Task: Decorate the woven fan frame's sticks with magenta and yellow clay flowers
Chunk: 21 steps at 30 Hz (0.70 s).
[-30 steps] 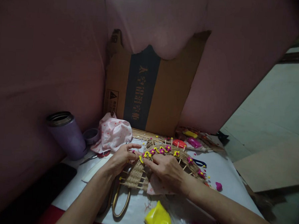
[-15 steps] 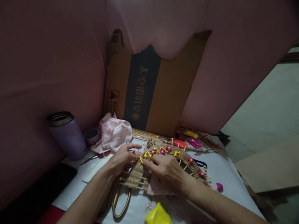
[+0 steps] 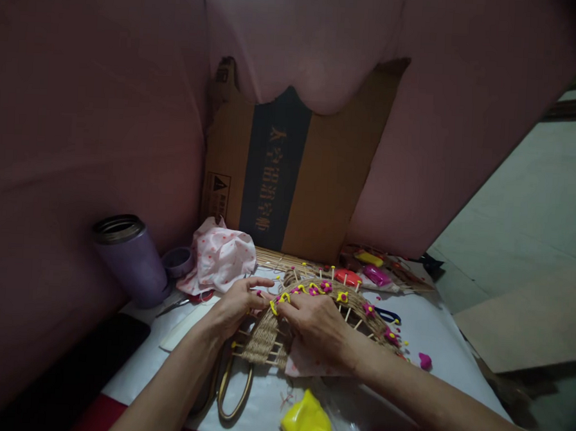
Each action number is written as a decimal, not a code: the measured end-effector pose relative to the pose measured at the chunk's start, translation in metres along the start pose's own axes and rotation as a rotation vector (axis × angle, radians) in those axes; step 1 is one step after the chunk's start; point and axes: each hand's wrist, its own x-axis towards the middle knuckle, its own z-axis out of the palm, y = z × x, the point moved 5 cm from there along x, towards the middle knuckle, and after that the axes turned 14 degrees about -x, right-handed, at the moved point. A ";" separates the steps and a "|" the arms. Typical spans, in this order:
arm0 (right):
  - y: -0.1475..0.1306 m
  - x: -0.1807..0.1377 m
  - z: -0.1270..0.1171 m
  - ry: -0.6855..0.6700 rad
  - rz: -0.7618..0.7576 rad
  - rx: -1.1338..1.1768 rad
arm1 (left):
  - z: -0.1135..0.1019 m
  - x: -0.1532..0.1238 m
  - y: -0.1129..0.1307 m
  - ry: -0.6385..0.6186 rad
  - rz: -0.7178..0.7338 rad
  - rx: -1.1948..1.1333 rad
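Observation:
A fan-shaped piece woven from brown twine over thin sticks [image 3: 261,341] lies on the table, with yellow and magenta clay flowers [image 3: 342,297] along its curved border. My left hand [image 3: 235,305] grips its left edge, thumb near the border and index finger stretched out over it. Across the weave rests my right hand [image 3: 318,323], its fingers bent together and their tips on a wavy yellow clay strip [image 3: 274,307]. Its curled fingers hide part of the weave. Beneath the right wrist shows a pink-white cloth [image 3: 302,363]. A lump of yellow clay [image 3: 307,420] sits in front.
Scissors with bronze-coloured handles [image 3: 234,393] lie near the front. A purple tumbler [image 3: 132,259], a tape roll [image 3: 178,261] and a crumpled spotted cloth [image 3: 223,251] stand back left. Behind is a cardboard sheet [image 3: 328,179]. Bagged clay [image 3: 374,273] is back right, magenta clay [image 3: 424,361] at right.
My right hand has shifted slightly, its fingertips moving along the yellow strip a little up and to the right. My left hand stays at the edge.

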 end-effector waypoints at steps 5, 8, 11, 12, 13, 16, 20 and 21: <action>0.000 -0.002 -0.002 0.003 0.021 0.045 | 0.000 0.000 0.000 0.007 0.004 0.002; 0.000 -0.003 -0.001 0.006 0.042 0.077 | 0.001 0.000 0.000 0.012 0.000 0.002; -0.001 -0.004 0.001 0.017 0.069 0.124 | 0.000 0.000 0.001 0.013 0.003 -0.003; 0.000 -0.005 0.002 0.022 0.073 0.139 | 0.000 0.000 0.001 0.011 0.003 -0.006; 0.000 -0.005 0.003 0.029 0.072 0.150 | 0.000 0.000 0.000 0.004 0.003 -0.008; 0.002 -0.007 -0.001 0.069 0.048 0.140 | 0.000 0.000 0.000 -0.010 0.001 -0.013; 0.001 -0.007 -0.008 0.054 -0.010 0.046 | 0.000 -0.001 0.000 0.004 0.001 -0.012; 0.000 -0.006 -0.009 0.038 -0.025 0.017 | 0.000 -0.001 0.001 0.007 0.008 -0.005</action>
